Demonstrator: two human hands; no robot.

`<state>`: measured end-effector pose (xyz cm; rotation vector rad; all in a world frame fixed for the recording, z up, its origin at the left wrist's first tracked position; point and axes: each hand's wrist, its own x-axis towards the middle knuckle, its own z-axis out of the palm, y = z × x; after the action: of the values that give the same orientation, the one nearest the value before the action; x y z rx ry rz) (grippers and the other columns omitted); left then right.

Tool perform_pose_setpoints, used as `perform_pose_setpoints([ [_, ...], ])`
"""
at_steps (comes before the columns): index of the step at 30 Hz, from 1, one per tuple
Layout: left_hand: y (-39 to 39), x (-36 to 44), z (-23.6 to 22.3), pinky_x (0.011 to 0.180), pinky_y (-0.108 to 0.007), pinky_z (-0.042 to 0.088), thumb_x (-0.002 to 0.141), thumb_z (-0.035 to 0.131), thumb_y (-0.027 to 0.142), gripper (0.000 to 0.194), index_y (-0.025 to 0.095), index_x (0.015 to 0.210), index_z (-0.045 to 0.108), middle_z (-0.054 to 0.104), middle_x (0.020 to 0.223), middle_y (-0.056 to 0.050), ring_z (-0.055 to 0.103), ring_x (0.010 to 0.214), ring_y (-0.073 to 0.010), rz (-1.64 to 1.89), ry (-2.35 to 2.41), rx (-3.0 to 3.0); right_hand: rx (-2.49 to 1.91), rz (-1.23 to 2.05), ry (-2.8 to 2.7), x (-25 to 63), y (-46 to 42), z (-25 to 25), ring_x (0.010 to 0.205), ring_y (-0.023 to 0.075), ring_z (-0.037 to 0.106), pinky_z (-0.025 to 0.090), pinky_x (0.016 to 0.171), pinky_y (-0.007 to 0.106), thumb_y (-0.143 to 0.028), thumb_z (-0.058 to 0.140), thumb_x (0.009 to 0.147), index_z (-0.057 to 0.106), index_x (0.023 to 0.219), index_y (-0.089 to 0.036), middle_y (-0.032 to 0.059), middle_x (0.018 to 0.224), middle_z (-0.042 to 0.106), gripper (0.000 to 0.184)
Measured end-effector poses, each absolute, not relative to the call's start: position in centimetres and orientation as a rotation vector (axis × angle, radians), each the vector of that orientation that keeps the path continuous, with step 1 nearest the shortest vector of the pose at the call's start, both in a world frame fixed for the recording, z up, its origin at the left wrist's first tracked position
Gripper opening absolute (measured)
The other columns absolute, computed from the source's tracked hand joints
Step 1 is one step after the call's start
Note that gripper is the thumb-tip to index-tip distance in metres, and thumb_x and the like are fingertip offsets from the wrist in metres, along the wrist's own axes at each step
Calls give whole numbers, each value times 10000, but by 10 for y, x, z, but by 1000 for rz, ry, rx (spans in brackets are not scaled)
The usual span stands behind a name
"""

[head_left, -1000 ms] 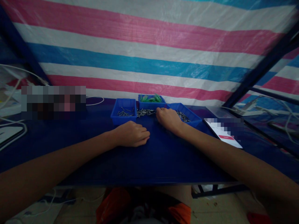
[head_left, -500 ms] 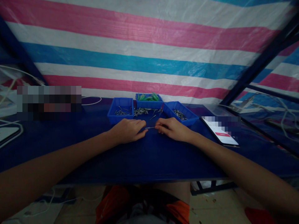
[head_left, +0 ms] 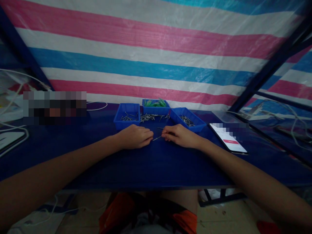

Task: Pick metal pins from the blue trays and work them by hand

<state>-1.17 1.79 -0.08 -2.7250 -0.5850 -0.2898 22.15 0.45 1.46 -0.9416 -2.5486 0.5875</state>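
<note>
A thin silvery metal rod (head_left: pixel 157 138) spans the small gap between my two hands, just above the blue table. My right hand (head_left: pixel 179 135) pinches its right end between thumb and fingers. At the rod's left end are the closed fingertips of my left hand (head_left: pixel 136 136), the thumb mostly hidden beneath. A second thin dark rod (head_left: pixel 160 128) pokes out to the left from the upper fingers of my right hand. Just beyond the hands, a loose pile of similar metal rods (head_left: pixel 148 117) lies on the table.
Blue bins stand behind my hands: a left bin (head_left: pixel 116 121) and a right bin (head_left: pixel 200 125) with metal rods, and a back bin (head_left: pixel 156 110) with green pieces (head_left: pixel 158 103). A lit phone (head_left: pixel 229 139) lies right. Striped sheeting (head_left: pixel 146 58) hangs behind the table (head_left: pixel 151 169).
The rod between my hands has tilted, its left end now lower. My left fingers have drawn together. A second rod now shows at my right fingers.
</note>
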Motion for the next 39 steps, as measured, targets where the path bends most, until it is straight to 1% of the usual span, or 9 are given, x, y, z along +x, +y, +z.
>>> perform_pose_setpoints([
  [4, 19, -12, -1, 555, -218, 380, 925, 366, 333, 272, 172, 874, 579, 605, 745, -12, 586, 663, -124, -276, -575, -2734, -956, 497, -2617, 221, 5, 16, 603, 102, 561, 416, 587, 213, -212, 480, 897, 581, 855, -149, 1, 695, 613, 127],
  [10, 20, -13, -1, 550, -223, 383, 934, 350, 382, 307, 173, 899, 573, 602, 775, -18, 585, 667, -130, -257, -561, -2732, -974, 244, -2686, 225, 11, 11, 811, 162, 554, 430, 784, 306, -191, 463, 898, 580, 853, -143, 61, 853, 595, 134],
  [15, 19, -11, 0, 547, -220, 382, 931, 365, 367, 290, 170, 894, 575, 599, 776, -17, 582, 673, -128, -256, -557, -2721, -991, 241, -2667, 226, 14, 4, 919, 179, 556, 435, 855, 341, -196, 434, 906, 562, 868, -157, 85, 981, 578, 139],
  [20, 18, -10, 1, 551, -217, 381, 927, 377, 357, 273, 168, 896, 572, 587, 809, -16, 579, 693, -124, -253, -578, -2718, -956, 257, -2679, 225, 12, 4, 969, 193, 562, 446, 864, 356, -181, 428, 898, 557, 886, -162, 95, 1020, 583, 130],
  [27, 18, -12, 1, 573, -220, 401, 927, 381, 336, 239, 180, 971, 556, 589, 935, -24, 601, 774, -136, -241, -622, -2760, -865, 247, -2719, 222, 8, 8, 928, 177, 570, 449, 867, 342, -183, 429, 902, 558, 888, -160, 85, 1005, 584, 131],
  [32, 20, -12, 0, 590, -215, 409, 923, 387, 334, 234, 183, 985, 556, 592, 944, -25, 601, 787, -134, -236, -636, -2768, -844, 108, -2677, 222, 4, 11, 927, 188, 533, 431, 867, 347, -181, 457, 883, 574, 871, -147, 93, 987, 560, 122],
  [35, 20, -12, 0, 592, -209, 408, 921, 390, 328, 233, 180, 981, 560, 594, 935, -26, 598, 779, -128, -246, -629, -2765, -862, 79, -2678, 223, 2, 16, 843, 174, 522, 432, 802, 324, -171, 467, 868, 575, 858, -147, 74, 893, 543, 111],
  [39, 19, -11, 1, 576, -211, 409, 918, 393, 322, 232, 178, 973, 567, 596, 920, -28, 594, 751, -126, -257, -618, -2770, -824, 247, -2776, 224, 1, 19, 671, 122, 496, 418, 683, 265, -122, 479, 826, 547, 774, -153, 13, 739, 510, 91],
])
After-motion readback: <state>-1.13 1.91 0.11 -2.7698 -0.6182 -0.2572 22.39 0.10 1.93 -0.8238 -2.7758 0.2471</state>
